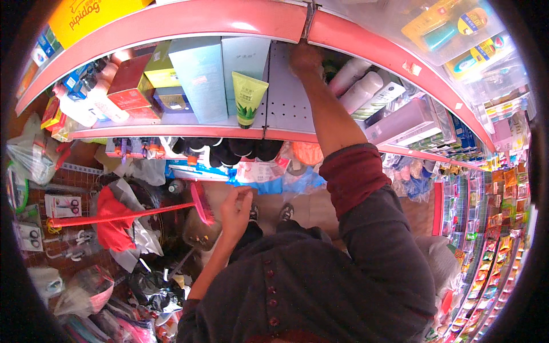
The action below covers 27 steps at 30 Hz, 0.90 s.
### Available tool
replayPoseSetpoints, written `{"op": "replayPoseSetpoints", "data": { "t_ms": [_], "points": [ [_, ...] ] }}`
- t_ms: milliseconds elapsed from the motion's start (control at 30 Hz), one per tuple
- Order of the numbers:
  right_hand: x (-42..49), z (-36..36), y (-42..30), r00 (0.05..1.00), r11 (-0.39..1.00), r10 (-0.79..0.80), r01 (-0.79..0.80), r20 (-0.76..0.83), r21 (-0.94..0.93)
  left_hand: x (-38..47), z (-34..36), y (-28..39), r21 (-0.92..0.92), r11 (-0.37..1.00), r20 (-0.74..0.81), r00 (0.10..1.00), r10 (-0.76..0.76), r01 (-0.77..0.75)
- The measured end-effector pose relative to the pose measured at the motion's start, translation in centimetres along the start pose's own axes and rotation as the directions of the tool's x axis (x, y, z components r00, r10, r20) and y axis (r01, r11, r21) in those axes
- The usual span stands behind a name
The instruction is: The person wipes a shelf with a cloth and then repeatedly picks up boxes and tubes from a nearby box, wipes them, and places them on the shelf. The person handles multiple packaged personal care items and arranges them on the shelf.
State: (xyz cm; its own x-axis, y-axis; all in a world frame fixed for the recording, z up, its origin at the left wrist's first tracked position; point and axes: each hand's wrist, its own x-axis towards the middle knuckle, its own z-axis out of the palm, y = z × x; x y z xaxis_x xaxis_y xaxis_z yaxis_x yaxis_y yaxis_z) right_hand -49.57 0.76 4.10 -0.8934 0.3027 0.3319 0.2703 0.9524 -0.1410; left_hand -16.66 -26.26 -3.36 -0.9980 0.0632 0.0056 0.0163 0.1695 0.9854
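My right hand (305,59) reaches deep into a grey metal shelf (286,99), close to its back and beside some pink bottles (361,91). The fingers are hidden, so what they hold does not show. Down at my left side, in front of my body, my left hand (236,206) hangs with fingers bent and nothing visible in it. A green squeeze tube (248,98) stands on its cap near the shelf's front edge. Behind it rise tall pale blue boxes (200,81).
Red and yellow cartons (131,88) fill the shelf's left part; a lilac box (401,120) lies right. Below hang black round items (244,150). A pink broom (200,203) with a red handle leans left. Snack packets (493,253) line the far right racks.
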Motion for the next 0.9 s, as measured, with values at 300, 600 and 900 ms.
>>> {"op": "replayPoseSetpoints", "data": {
  "t_ms": [300, 600, 900],
  "points": [
    [-1.8, 0.6, 0.5, 0.905, 0.955, -0.296, 0.272, -0.306, -0.119, 0.0, 0.9, -0.5, 0.019, 1.000, 0.058, 0.998, -0.020, 0.019],
    [-1.5, -0.6, -1.6, 0.848, 0.876, -0.366, 0.453, -0.383, 0.166, 0.1, 0.4, -0.6, -0.012, 0.999, 0.049, 0.997, -0.052, 0.052],
    [-1.9, 0.9, -1.0, 0.787, 0.835, -0.449, 0.539, -0.423, 0.115, -0.7, 1.4, -2.1, 0.004, 0.992, 0.133, 0.983, -0.123, 0.124]
  ]
}}
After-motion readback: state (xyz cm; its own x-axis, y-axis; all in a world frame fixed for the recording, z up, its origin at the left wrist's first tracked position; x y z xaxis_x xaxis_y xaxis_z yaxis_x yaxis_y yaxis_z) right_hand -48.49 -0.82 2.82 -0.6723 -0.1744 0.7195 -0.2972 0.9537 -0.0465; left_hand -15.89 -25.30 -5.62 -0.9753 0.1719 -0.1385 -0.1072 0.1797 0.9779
